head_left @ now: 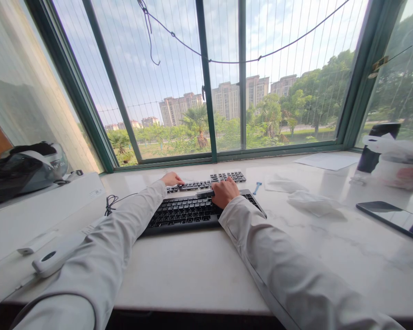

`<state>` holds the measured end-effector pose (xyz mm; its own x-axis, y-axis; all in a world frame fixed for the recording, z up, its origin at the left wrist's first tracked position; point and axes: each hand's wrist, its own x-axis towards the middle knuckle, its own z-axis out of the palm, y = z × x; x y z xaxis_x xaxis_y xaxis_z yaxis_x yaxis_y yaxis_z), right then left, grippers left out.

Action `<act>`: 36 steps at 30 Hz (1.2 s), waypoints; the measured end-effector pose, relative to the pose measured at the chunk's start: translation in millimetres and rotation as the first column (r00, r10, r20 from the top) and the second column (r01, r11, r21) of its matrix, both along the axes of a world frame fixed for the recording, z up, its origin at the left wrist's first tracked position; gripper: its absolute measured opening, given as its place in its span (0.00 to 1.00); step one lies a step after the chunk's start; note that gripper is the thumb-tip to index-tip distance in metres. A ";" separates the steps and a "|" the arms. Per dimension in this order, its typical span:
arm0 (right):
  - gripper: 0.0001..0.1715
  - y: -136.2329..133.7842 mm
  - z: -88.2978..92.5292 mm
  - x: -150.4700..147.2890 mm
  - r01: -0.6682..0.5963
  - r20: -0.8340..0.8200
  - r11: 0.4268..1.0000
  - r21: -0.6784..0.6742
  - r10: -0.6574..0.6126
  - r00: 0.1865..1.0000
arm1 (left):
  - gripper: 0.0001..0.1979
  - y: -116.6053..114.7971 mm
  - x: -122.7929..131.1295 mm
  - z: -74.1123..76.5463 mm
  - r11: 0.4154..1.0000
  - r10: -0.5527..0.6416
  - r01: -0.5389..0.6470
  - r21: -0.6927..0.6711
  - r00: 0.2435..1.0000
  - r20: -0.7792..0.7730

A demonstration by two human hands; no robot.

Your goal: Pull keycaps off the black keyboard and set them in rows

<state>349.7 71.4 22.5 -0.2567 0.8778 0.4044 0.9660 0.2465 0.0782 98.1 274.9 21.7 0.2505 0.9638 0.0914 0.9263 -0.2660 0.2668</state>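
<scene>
A black keyboard (184, 213) lies on the white marble surface between my forearms. At its right end, under and past my right hand, bare key sockets seem to show. Behind it, dark loose keycaps (198, 185) are laid out in rows, with another block of keycaps (229, 176) to the right. My left hand (172, 178) reaches to the left end of these rows, its fingertips pinched at a keycap. Above the keyboard, my right hand (225, 191) is closed around a small dark brush-like tool (205, 194) pointing left. A blue plastic puller (257, 188) lies right of the keyboard.
Clear plastic bags (313, 203) and a phone (395, 217) lie to the right, near a bagged container (399, 167) and white paper (326, 161). At left are a white box (44, 220), a black bag (27, 169), a cable (110, 204) and a power strip (60, 252). Windows stand behind.
</scene>
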 end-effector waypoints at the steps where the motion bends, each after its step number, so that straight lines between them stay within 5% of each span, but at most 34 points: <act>1: 0.11 0.1 0.0 -0.1 0.001 0.001 1.000 -0.001 -0.001 1.000 | 0.18 0.6 -0.1 -0.4 1.000 -0.001 0.001 0.000 1.000 -0.003; 25: 0.12 0.9 -0.9 0.7 0.005 0.015 1.000 0.005 -0.005 1.000 | 0.16 5.8 -2.2 1.3 0.999 0.009 -0.009 0.051 1.000 0.015; 31: 0.12 1.0 -1.5 1.3 0.012 0.018 1.000 0.006 -0.012 1.000 | 0.17 -19.8 -5.3 19.0 0.991 0.020 -0.026 0.128 0.999 0.047; 36: 0.13 1.1 -0.7 2.2 0.003 0.039 1.000 0.004 -0.004 0.999 | 0.17 -65.6 -20.0 36.4 0.963 -0.019 0.002 0.268 0.998 0.058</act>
<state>351.9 72.5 21.9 -0.2692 0.8772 0.3976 0.9631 0.2428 0.1166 78.2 209.4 58.1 0.2466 0.8995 0.3608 0.9076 -0.3449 0.2395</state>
